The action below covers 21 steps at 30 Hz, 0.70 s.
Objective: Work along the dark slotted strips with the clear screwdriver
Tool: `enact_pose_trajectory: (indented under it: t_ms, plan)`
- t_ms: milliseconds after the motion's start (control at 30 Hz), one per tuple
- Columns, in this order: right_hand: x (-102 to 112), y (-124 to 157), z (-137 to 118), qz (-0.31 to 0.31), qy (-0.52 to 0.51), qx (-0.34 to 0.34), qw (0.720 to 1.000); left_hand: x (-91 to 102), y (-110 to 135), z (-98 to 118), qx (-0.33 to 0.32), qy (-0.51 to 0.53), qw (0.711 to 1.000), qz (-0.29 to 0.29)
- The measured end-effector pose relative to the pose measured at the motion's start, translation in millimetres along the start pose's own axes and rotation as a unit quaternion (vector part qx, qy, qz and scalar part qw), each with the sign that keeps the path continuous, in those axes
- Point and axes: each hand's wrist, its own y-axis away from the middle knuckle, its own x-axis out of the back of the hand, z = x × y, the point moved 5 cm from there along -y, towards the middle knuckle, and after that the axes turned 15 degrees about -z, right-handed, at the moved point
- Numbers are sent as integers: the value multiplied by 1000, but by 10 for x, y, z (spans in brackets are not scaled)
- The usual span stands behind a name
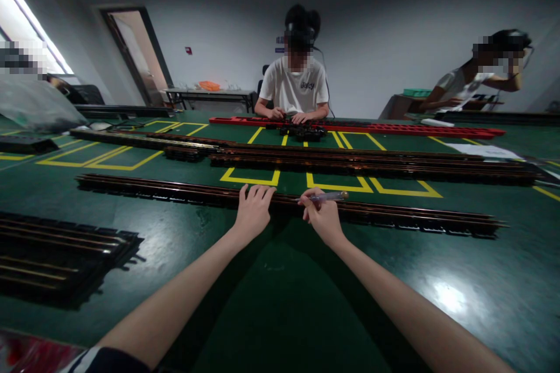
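A long dark rail with copper strips (394, 215) lies across the green table in front of me. My left hand (254, 210) rests on it with the fingers stretched flat over its top. My right hand (322, 217) is closed around a slim screwdriver with a clear bluish handle (326, 196), held sideways just above the same rail. The two hands are about a hand's width apart near the rail's middle.
More long rails (371, 163) lie further back, and a stack of them (56, 250) sits at my left. A long red rail (394, 127) runs along the far edge, where a seated person (294, 84) works on black parts. Another person (476, 78) leans at the right. Yellow markings (251, 178) cross the green table (280, 280).
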Motion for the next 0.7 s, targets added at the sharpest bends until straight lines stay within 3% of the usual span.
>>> enact_pose_trajectory:
  t_ms: [300, 700]
  plan:
    - [40, 14, 19, 33, -5, 3, 999, -28, -18, -24, -11, 15, 1000, -11]
    - [23, 4, 19, 4, 4, -21, 1000, 3, -27, -52, -31, 73, 996, -39]
